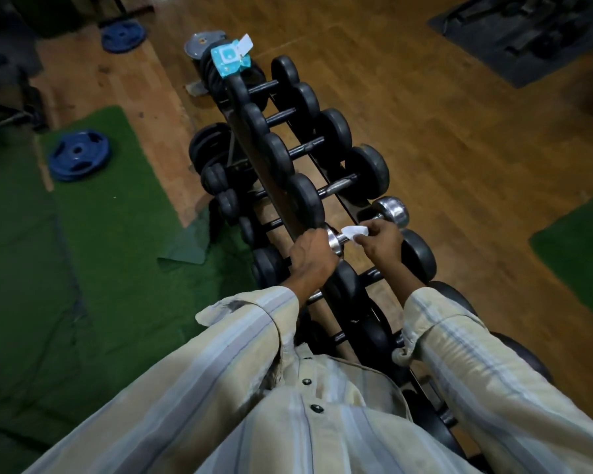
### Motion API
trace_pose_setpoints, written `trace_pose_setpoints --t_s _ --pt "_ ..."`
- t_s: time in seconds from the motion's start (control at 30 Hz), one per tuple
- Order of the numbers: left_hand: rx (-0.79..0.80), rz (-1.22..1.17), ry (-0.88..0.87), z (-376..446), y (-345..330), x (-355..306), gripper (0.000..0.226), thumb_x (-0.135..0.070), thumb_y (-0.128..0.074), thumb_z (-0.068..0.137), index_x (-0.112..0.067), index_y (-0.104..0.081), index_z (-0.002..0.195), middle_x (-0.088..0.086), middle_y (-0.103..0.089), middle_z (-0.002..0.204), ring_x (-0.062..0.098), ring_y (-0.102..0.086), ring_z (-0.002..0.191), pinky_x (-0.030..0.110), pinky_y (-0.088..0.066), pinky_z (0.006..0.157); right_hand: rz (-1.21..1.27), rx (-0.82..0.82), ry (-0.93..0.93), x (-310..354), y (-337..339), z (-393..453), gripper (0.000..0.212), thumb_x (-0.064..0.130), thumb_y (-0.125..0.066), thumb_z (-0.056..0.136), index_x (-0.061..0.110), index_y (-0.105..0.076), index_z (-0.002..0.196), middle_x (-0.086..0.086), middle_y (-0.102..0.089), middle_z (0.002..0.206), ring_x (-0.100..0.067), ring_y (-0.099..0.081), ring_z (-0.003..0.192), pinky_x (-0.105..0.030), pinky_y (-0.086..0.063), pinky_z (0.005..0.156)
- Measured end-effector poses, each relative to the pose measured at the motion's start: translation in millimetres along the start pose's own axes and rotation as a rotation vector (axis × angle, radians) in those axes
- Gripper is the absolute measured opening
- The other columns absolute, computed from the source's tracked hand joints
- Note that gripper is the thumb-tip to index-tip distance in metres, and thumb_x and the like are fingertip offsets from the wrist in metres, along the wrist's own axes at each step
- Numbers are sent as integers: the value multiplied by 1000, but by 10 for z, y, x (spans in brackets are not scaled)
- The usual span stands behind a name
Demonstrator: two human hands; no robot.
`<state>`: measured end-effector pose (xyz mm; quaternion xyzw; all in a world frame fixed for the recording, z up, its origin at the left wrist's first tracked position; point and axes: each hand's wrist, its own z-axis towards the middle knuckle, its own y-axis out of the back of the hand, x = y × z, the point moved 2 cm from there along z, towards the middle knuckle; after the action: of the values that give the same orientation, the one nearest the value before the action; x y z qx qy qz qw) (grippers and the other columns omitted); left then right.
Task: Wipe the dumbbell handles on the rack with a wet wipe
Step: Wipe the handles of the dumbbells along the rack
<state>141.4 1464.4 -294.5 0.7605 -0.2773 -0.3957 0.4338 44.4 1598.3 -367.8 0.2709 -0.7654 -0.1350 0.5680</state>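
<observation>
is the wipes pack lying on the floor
No, the blue wipes pack sits on top of the black weights at the far end of the rack.

Handle (341, 238) hemmed by chrome heads (392, 209)

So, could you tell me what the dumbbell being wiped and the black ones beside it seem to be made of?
The wiped dumbbell looks like polished, chromed metal: its heads reflect light brightly. The black dumbbells seem rubber-coated, matte with dull highlights, though painted iron is possible.
</observation>
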Motion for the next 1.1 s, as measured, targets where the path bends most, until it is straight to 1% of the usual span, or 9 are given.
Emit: trace_pose_setpoints --t_s 0.1,0.17,0.3,0.47,0.57,0.67,0.83,1.0,1.1 --pt "7 -36 -37 63 -58 -2 21 -24 -70 85 -13 -66 102 8 -65 105 28 -65 96 31 -40 67 -133 -65 172 30 -13 22 18 18 -71 78 22 -75 95 6 -74 86 -12 -69 80 -30 -57 74" --pt "31 -50 -74 116 -118 -6 37 -34 -77 82 -14 -62 109 7 -63 108 27 -64 97 32 -43 68 -232 -60 218 59 -67 83 16 26 -71 80 25 -74 95 4 -74 91 -15 -70 82 -34 -58 73" --pt "113 -32 -66 183 -213 13 46 -32 -72 85 -9 -58 122 14 -58 136 35 -62 114 39 -52 87 -315 9 273 129 -196 193 10 21 -75 82 24 -76 91 -2 -67 96 -19 -66 86 -33 -55 76" --pt "190 47 -94 255 -178 -5 52 -18 -62 87 -11 -51 138 12 -43 154 37 -55 125 43 -50 98 -477 375 349 125 -391 353 24 23 -65 82 16 -82 98 -10 -75 91 -26 -70 88 -27 -51 75" --pt "181 69 -81 267 -158 -30 52 -16 -65 87 -12 -51 136 14 -54 142 36 -58 120 41 -50 93 -461 450 368 90 -387 394 27 29 -54 77 16 -78 81 -4 -72 74 -21 -70 74 -39 -57 68" --pt "147 58 -49 237 -164 -46 54 -15 -68 87 -10 -49 137 16 -63 123 35 -62 111 39 -52 86 -415 487 404 58 -291 355 16 19 -62 81 17 -76 75 1 -70 71 -13 -67 71 -39 -58 69" --pt "109 117 -91 210 -170 -78 58 -15 -71 87 -8 -47 139 15 -61 124 34 -62 109 42 -54 86 -280 382 323 -129 -195 248 14 9 -78 82 17 -82 93 2 -73 92 -9 -68 82 -29 -57 76" --pt "152 224 -133 268 -181 -47 71 -16 -71 87 -5 -36 148 16 -61 124 32 -63 109 40 -53 84 -373 307 387 -138 -315 393 19 28 -73 80 34 -80 97 14 -75 96 -9 -66 86 -34 -54 83" --pt "186 242 -116 320 -142 -50 70 -16 -68 87 -4 -36 148 15 -63 122 32 -63 108 39 -51 79 -544 321 381 56 -418 501 21 36 -65 84 36 -78 100 11 -77 92 -16 -68 89 -38 -53 87"
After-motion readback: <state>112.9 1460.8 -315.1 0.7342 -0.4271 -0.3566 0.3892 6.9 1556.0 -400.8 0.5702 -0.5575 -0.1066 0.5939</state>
